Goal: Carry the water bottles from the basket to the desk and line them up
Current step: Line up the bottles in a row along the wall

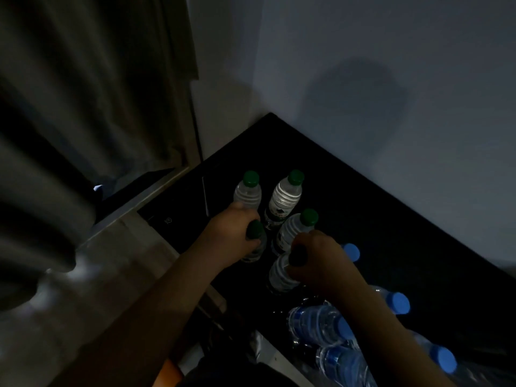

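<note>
Several green-capped water bottles stand on the black desk (363,196) in the room's corner. My left hand (231,233) grips the neck of one green-capped bottle (255,247) at the desk's left edge; another (248,191) stands just behind it. My right hand (321,261) grips a second green-capped bottle (280,273) near its cap. Two more green-capped bottles (284,196) (293,233) stand upright between and behind my hands. Blue-capped bottles (318,322) crowd the desk's near right part, some upright, some tilted.
A grey curtain (83,93) hangs at the left beside the desk. White walls (363,65) meet at the corner behind the desk. Pale floor (117,261) lies below at the left. The scene is dim; no basket is visible.
</note>
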`<state>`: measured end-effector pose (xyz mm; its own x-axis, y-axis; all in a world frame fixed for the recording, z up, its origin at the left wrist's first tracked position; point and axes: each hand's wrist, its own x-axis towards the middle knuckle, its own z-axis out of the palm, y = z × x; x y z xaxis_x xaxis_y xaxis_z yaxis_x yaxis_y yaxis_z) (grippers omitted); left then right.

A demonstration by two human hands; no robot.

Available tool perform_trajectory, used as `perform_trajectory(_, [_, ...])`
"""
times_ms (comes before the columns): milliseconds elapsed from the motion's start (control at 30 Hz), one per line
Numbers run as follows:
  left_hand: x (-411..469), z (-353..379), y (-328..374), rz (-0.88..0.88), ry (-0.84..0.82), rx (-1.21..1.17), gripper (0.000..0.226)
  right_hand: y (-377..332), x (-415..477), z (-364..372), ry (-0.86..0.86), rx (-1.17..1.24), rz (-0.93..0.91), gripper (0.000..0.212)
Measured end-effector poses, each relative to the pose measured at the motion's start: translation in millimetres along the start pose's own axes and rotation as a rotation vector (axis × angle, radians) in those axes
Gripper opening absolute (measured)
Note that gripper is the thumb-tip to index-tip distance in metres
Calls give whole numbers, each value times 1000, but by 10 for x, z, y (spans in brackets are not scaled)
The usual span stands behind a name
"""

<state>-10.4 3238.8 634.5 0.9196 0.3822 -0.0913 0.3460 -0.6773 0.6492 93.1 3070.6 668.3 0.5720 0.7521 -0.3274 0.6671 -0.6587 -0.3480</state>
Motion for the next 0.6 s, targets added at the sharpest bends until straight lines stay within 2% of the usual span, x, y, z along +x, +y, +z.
perform_trajectory(300, [-44, -26, -43, 3, -12, -20, 22, 30, -69, -39, 64, 103, -22, 26])
perform_trajectory(600, [-92, -629, 379, 140, 90, 53, 23, -94, -242, -755, 174, 180, -147, 22])
